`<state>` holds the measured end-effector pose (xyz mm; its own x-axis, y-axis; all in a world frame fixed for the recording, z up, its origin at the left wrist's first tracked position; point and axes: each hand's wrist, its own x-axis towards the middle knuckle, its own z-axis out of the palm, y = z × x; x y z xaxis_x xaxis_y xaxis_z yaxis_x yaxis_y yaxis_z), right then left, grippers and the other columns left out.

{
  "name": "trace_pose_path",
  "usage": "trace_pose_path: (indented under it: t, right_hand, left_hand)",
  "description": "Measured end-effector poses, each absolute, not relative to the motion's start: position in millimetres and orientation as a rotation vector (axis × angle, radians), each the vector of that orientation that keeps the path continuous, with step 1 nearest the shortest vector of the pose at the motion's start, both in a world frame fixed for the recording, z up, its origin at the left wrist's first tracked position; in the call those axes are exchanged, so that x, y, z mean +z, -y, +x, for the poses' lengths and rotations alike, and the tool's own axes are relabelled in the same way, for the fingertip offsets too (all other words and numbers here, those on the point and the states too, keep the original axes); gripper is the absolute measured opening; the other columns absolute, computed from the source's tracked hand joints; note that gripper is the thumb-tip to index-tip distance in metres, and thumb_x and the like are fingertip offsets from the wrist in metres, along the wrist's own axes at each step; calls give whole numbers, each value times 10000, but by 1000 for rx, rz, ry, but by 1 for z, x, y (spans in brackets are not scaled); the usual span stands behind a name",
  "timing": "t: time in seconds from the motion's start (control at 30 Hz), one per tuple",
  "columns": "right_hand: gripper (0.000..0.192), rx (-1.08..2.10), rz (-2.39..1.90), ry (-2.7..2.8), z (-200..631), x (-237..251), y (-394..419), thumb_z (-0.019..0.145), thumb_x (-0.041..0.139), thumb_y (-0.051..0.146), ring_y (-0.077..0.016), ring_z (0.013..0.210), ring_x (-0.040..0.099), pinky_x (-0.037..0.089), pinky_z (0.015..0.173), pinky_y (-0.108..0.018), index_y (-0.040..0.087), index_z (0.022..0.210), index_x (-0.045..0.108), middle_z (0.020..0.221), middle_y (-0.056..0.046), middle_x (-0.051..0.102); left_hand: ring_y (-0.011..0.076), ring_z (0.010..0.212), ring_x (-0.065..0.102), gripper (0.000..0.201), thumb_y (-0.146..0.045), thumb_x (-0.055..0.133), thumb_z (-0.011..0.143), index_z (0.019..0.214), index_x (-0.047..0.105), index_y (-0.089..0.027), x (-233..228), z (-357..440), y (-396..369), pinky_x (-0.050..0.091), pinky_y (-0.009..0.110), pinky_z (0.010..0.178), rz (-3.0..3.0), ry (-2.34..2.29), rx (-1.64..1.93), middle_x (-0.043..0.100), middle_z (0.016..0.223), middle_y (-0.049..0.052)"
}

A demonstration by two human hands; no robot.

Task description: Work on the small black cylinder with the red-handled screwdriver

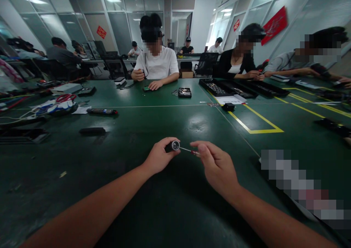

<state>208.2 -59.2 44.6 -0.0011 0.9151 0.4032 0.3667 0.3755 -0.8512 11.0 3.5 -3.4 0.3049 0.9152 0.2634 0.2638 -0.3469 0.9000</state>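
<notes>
My left hand (159, 156) is closed around a small black cylinder with a silver round end (174, 145), held just above the green table (142, 123). My right hand (216, 165) pinches a thin metal tool with a red handle (189, 151), whose tip points into the silver end of the cylinder. Both hands meet in the middle of the view, near the table's front.
A black bar (92, 131) and a dark pen-like tool (102, 111) lie to the left, beside cables and red scissors (65, 98). Black trays (241, 88) and a yellow taped outline (255, 125) are at the right. Three people sit across the table, working.
</notes>
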Motion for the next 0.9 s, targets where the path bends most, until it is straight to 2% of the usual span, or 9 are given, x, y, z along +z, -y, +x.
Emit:
trace_pose_path:
  t: [0.1, 0.23, 0.33, 0.4, 0.47, 0.6, 0.7, 0.9]
  right_hand:
    - [233, 604, -1233, 1533, 208, 43, 57, 983, 541, 395, -173, 632, 633, 462, 558, -284, 229, 1084, 670, 776, -16, 694]
    - [185, 520, -1227, 1542, 210, 38, 52, 968, 570, 371, -198, 794, 665, 505, 683, -309, 226, 1067, 627, 906, -44, 698]
    - [219, 571, -1212, 1578, 211, 38, 52, 996, 528, 412, -176, 680, 625, 479, 614, -295, 234, 1077, 627, 789, -7, 655]
    - [273, 607, -1199, 1613, 211, 39, 53, 1025, 467, 435, -157, 583, 575, 441, 553, -284, 240, 1007, 657, 702, 14, 621]
    - [321, 593, -1177, 1647, 211, 40, 54, 1040, 437, 424, -156, 616, 602, 451, 586, -286, 240, 938, 680, 734, 2, 655]
    - [205, 556, -1178, 1598, 211, 37, 54, 1011, 515, 377, -179, 729, 656, 479, 638, -297, 244, 1105, 640, 855, -17, 693]
    - [186, 546, -1169, 1584, 211, 34, 53, 1007, 524, 369, -196, 805, 672, 495, 700, -321, 246, 1105, 623, 909, -33, 703]
    - [214, 627, -1163, 1475, 207, 31, 48, 1010, 498, 416, -199, 793, 653, 498, 735, -349, 241, 1039, 618, 858, -31, 687]
  left_hand:
    - [213, 1042, 630, 313, -172, 733, 814, 1123, 681, -186, -3, 11, -4, 460, 374, 986, 1761, -1065, 1073, 692, 1107, 51]
    - [212, 1045, 629, 303, -160, 728, 812, 1111, 686, -186, 0, 12, -4, 458, 375, 992, 1762, -1082, 1068, 693, 1104, 49]
    - [208, 1030, 633, 300, -150, 731, 811, 1106, 690, -187, 0, 12, -3, 462, 373, 985, 1785, -1083, 1055, 697, 1094, 45]
    - [204, 1027, 635, 301, -141, 735, 808, 1103, 691, -187, -1, 11, -2, 463, 370, 984, 1794, -1082, 1058, 699, 1091, 42]
    - [203, 1039, 634, 309, -132, 738, 807, 1107, 693, -193, -2, 11, -2, 462, 367, 985, 1814, -1079, 1062, 699, 1097, 38]
    - [198, 1027, 641, 307, -130, 735, 815, 1111, 695, -201, -4, 10, -3, 472, 360, 968, 1841, -1077, 1072, 702, 1090, 33]
    - [198, 1032, 645, 310, -128, 736, 818, 1115, 697, -206, -4, 10, -3, 476, 356, 962, 1858, -1086, 1065, 704, 1093, 31]
    - [194, 1041, 650, 322, -106, 732, 825, 1126, 699, -218, 0, 15, 1, 479, 355, 961, 1942, -1121, 1057, 710, 1094, 24]
